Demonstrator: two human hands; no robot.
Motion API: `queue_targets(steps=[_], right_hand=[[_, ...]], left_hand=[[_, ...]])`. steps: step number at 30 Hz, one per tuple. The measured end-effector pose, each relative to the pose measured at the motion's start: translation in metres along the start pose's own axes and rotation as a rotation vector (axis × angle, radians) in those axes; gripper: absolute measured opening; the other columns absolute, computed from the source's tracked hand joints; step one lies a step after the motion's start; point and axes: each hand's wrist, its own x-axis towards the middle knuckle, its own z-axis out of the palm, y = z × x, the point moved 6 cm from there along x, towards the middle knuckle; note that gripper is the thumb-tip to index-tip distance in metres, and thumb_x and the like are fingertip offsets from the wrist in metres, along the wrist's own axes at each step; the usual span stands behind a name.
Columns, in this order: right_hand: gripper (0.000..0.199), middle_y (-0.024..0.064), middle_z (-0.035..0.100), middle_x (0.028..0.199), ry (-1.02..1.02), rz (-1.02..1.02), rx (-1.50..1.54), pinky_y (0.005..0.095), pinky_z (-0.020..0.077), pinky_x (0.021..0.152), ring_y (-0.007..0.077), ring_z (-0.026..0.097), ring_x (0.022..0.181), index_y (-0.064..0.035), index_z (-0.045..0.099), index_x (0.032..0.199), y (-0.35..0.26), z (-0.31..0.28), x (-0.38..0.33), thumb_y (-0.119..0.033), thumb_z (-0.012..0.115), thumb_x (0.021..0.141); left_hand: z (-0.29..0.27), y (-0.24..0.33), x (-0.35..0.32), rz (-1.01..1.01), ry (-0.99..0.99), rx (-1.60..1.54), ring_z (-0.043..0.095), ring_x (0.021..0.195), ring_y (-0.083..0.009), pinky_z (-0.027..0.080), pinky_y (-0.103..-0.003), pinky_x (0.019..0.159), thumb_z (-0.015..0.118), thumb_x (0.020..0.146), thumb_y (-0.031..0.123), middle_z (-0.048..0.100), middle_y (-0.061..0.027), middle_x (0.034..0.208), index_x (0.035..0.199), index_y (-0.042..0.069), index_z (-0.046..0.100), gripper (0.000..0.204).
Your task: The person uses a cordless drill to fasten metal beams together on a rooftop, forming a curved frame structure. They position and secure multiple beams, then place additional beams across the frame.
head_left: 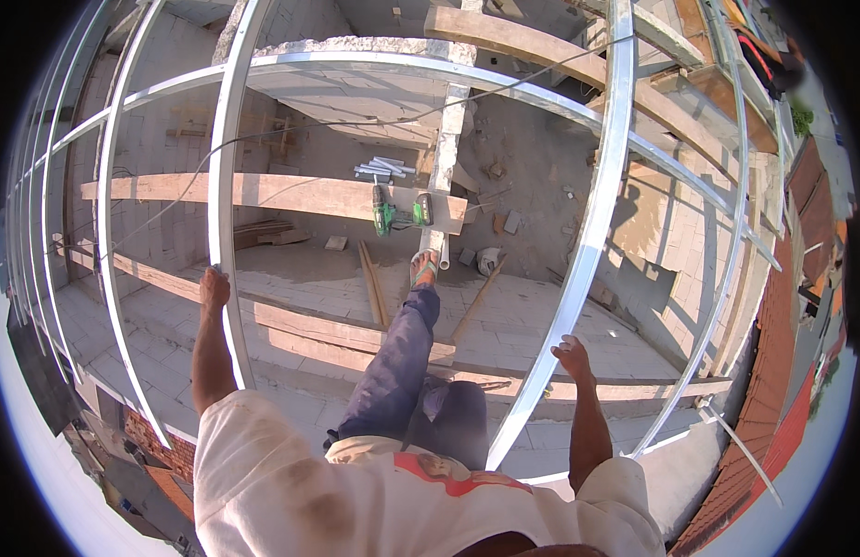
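Observation:
My left hand (pixel 214 286) is closed around the edge of a silver metal beam (pixel 222 176) on the left. At the right, my right hand (pixel 572 357) is beside a wider shiny metal beam (pixel 592 227), its fingers curled in at the beam's edge. Whether it grips the beam or something small, I cannot make out. A green-and-black cordless drill (pixel 383 215) lies on a wooden plank (pixel 300 195) ahead of me. My sandalled foot (pixel 424 267) stands on top of a narrow wall just below the drill.
Metal beams run lengthwise, joined by a long crossbeam (pixel 355 60). A thin dark cable (pixel 374 121) hangs across them. Below are block walls, a rubble-strewn floor and a stack of pale pipes (pixel 385 167). More planks (pixel 318 330) lie near my legs; tiled roofs (pixel 773 371) stand right.

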Motion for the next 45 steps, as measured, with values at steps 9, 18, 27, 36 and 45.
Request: queue_targets(steps=[9,18,27,36,45], right_hand=[[0.052,0.0197,0.076,0.108,-0.132,-0.031,0.110,0.0381,0.0574,0.085,0.0267,0.074,0.096,0.0036,0.062,0.129,-0.094,-0.008,-0.088,-0.024,0.079,0.087],[0.041,0.0180,0.077,0.098,-0.138,0.051,0.195,0.0288,0.0515,0.050,0.0209,0.076,0.080,0.0026,0.063,0.123,-0.095,-0.016,-0.100,-0.011,0.077,0.088],[0.040,0.0163,0.077,0.096,0.003,-0.109,0.059,0.0355,0.0577,0.072,0.0241,0.076,0.086,0.0015,0.065,0.123,-0.137,-0.070,-0.105,-0.018,0.075,0.089],[0.049,0.0126,0.076,0.104,0.042,0.156,0.127,0.0370,0.0576,0.067,0.0228,0.075,0.086,0.0017,0.064,0.127,-0.080,-0.070,-0.171,-0.022,0.080,0.088],[0.047,0.0094,0.076,0.101,-0.080,0.347,0.381,0.0333,0.0575,0.061,0.0201,0.075,0.080,0.0008,0.067,0.122,-0.042,-0.022,-0.178,-0.024,0.082,0.085]], left_hand=[[-0.033,0.006,-0.021,-0.126,-0.070,0.017,0.072,0.104,-0.0431,0.059,-0.050,0.087,0.068,0.096,0.029,0.073,-0.0267,0.108,0.106,-0.001,0.075,0.032],[-0.032,0.013,-0.028,-0.327,-0.013,-0.070,0.075,0.104,-0.0341,0.063,-0.042,0.083,0.060,0.095,0.012,0.076,-0.0192,0.110,0.105,0.002,0.078,0.022],[-0.019,0.011,-0.018,-0.317,0.039,-0.206,0.073,0.103,-0.0389,0.060,-0.048,0.086,0.061,0.092,0.020,0.076,-0.0205,0.107,0.106,0.004,0.078,0.027],[-0.028,0.014,-0.023,-0.248,0.050,-0.126,0.073,0.101,-0.0401,0.059,-0.050,0.085,0.054,0.096,0.021,0.074,-0.0210,0.108,0.104,0.002,0.076,0.030],[-0.022,0.000,-0.020,-0.254,0.362,-0.171,0.073,0.091,-0.0407,0.058,-0.051,0.076,0.044,0.100,0.031,0.074,-0.0178,0.096,0.091,0.006,0.075,0.042]])
